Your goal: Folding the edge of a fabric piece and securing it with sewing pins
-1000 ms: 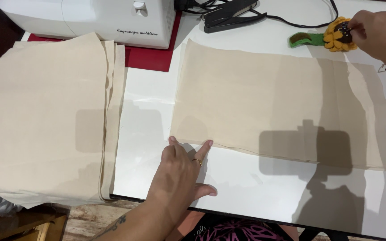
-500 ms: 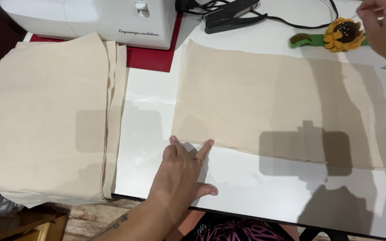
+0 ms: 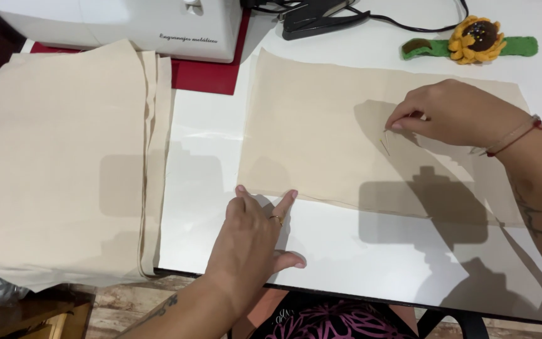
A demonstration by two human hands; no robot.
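A rectangular piece of beige fabric (image 3: 321, 132) lies flat on the white surface (image 3: 371, 263), its long edges running left to right. The left hand (image 3: 252, 242) rests palm down at the near left corner of this piece, fingers spread and flat, the fingertips (image 3: 292, 195) pressing on the fabric's near edge; it grips nothing. The right hand (image 3: 453, 113) hovers over the right half of the same piece, fingers pinched together on a thin pin (image 3: 384, 143) with a small yellow head, whose point slants down onto the cloth just below the fingertips. A thin bracelet (image 3: 514, 135) circles the right wrist.

To the left, well apart from the hands, a stack of similar beige fabric pieces (image 3: 58, 163) overhangs the near edge of the surface. At the far side stand a white sewing machine (image 3: 133, 25) on a red mat (image 3: 208, 72), and a black foot pedal (image 3: 318, 16) with its cable. A sunflower-shaped pincushion (image 3: 475, 41) on a green band lies beyond the right hand.
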